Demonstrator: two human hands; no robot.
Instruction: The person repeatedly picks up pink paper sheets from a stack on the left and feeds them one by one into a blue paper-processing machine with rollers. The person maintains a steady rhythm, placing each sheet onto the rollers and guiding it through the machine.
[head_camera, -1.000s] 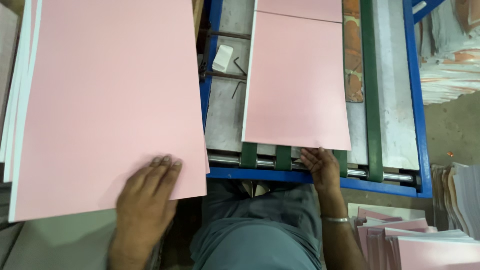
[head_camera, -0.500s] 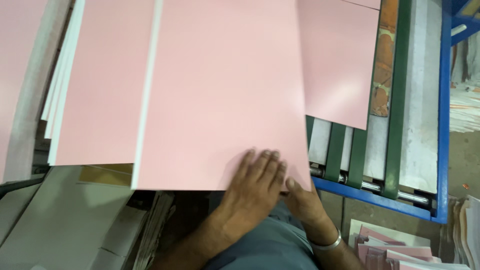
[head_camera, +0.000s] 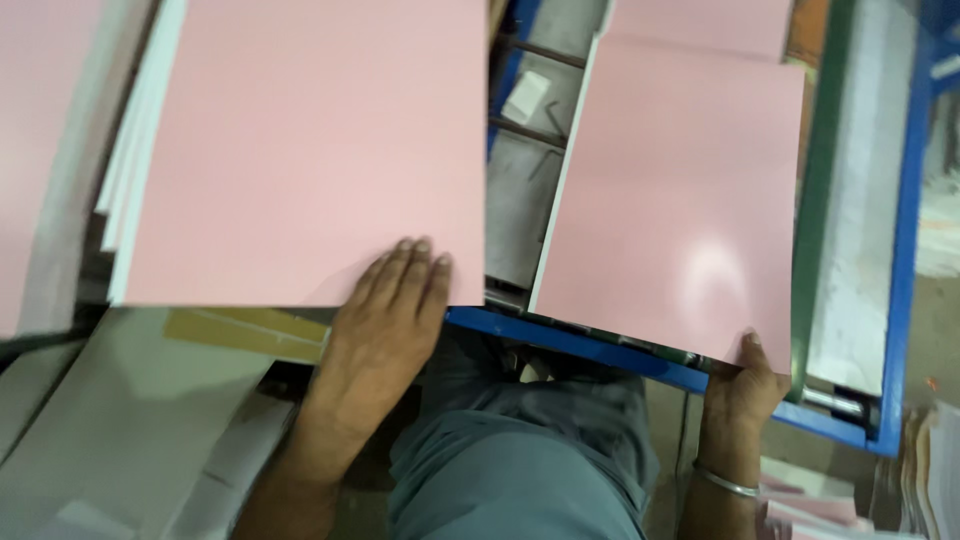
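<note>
My left hand lies flat with fingers together on the near edge of a pink sheet, which tops a stack of pink and white sheets. My right hand grips the near right corner of a second pink sheet, which lies over the blue-framed machine bed. A thin metal bangle circles my right wrist. My grey-trousered lap shows between the two arms.
Another pink sheet lies farther up the bed. A green belt runs along the bed's right side. Grey boards lie at lower left, with pink sheets stacked at lower right. A white block sits among metal rods.
My left hand has carried the top pink sheet leftward onto the stack. My right hand has come out from beneath it and taken the near corner of the sheet on the bed.
</note>
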